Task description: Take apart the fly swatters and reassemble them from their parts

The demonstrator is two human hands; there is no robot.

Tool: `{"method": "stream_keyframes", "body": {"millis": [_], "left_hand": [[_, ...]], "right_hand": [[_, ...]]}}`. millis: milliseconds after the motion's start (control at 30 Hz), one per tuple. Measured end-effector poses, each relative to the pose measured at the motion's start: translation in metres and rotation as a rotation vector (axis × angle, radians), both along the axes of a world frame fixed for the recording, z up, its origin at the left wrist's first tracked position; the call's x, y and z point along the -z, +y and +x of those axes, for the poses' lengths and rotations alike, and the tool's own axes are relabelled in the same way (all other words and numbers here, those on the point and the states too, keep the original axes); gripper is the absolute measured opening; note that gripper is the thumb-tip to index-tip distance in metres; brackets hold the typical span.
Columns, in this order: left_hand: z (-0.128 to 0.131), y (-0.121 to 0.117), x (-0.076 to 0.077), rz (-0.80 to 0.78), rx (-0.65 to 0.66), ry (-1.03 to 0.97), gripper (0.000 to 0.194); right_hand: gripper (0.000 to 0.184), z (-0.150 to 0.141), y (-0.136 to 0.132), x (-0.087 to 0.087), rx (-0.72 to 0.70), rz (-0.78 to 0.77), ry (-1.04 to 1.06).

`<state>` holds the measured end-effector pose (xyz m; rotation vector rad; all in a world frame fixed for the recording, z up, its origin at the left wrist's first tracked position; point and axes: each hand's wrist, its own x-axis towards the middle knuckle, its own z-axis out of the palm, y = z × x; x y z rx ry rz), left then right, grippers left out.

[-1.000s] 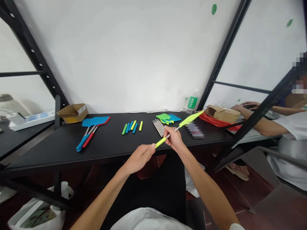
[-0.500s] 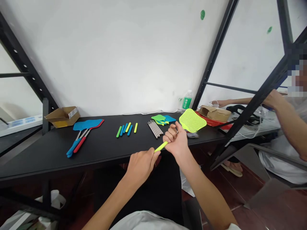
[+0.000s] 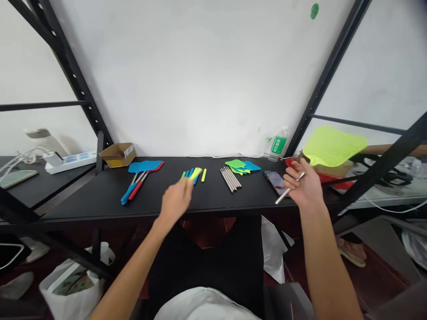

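Observation:
My right hand (image 3: 304,183), raised at the right, is closed around the metal rod of a fly swatter (image 3: 333,144). The swatter's yellow-green perforated head is up and to the right, and the rod's bare end juts out to the lower left. My left hand (image 3: 176,198) is closed on a yellow-green handle grip (image 3: 196,173), slightly blurred, over a row of loose grips. Blue grips (image 3: 187,173) and a green one lie partly hidden behind it. Just right of them is another yellow-green grip (image 3: 203,175). Metal rods (image 3: 231,178) lie between my hands.
Two swatters, one blue (image 3: 139,166) and one red (image 3: 135,190), lie on the black table (image 3: 96,200). Swatter heads (image 3: 247,165) are piled behind the rods. A phone (image 3: 276,181), a bottle (image 3: 278,144) and a cardboard box (image 3: 117,154) also stand or lie there. A frame post (image 3: 325,80) rises right.
The yellow-green grip is off the swatter's rod and has moved left in my left hand. My right hand has moved right with the swatter. The view has shifted too.

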<state>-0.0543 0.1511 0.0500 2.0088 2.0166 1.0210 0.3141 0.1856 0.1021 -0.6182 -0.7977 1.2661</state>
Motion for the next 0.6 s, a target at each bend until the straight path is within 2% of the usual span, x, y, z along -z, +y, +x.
{"method": "stream_keyframes", "body": {"millis": [33,67,133,200,267,400,533,600], "left_hand": [[-0.019,0.011,0.002,0.004,-0.159,0.084,0.039],[-0.035,0.022,0.005,-0.010,-0.265,0.135,0.040],[-0.058,0.040,0.013,-0.059,-0.336,0.207,0.042],[-0.065,0.053,0.022,-0.128,-0.309,0.269,0.042],[-0.062,0.058,0.030,-0.156,-0.260,0.326,0.041],[-0.054,0.051,0.040,-0.084,-0.179,0.334,0.047],[-0.054,0.038,0.035,0.015,-0.143,0.171,0.048],[-0.043,0.030,0.026,0.040,-0.039,-0.004,0.048]], "right_hand": [[0.026,-0.003,0.005,0.005,0.015,-0.036,-0.018],[0.027,-0.008,0.010,0.010,0.039,-0.064,-0.021],[0.029,-0.019,0.018,0.018,0.078,-0.102,-0.010],[0.030,-0.030,0.023,0.024,0.070,-0.121,0.007],[0.031,-0.040,0.025,0.029,0.038,-0.114,0.020],[0.029,-0.058,0.022,0.033,-0.078,-0.089,0.039],[0.027,-0.081,0.010,0.029,-0.289,-0.109,0.043],[0.030,-0.097,-0.001,0.027,-0.486,-0.141,-0.006]]}}
